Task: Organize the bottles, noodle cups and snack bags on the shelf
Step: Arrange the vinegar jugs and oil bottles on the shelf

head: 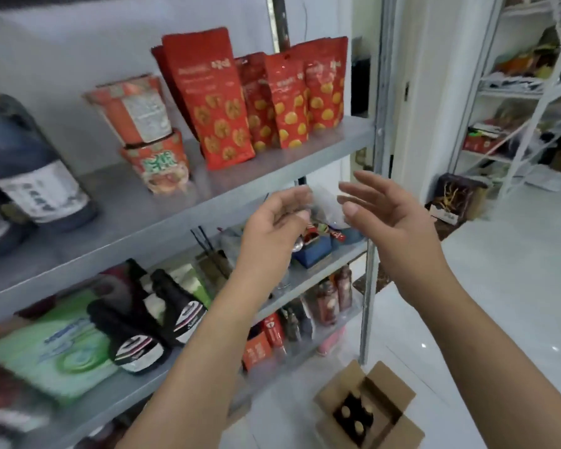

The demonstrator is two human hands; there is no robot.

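Several red snack bags (222,102) stand upright in a row on the upper grey shelf (321,147). Left of them two red noodle cups (143,124) are stacked, the top one tilted. Large dark bottles (33,163) stand blurred at the far left of the same shelf. My left hand (272,225) hovers in front of the shelf's edge, below the bags, its fingers loosely curled and empty. My right hand (382,209) is beside it, a little apart, with fingers spread and holding nothing.
On the shelf below, two dark bottles (133,338) lie beside a green pack (46,348), with small boxes and jars further right. An open cardboard box (370,406) with bottles stands on the white floor. A second shelf unit (528,102) fills the right background.
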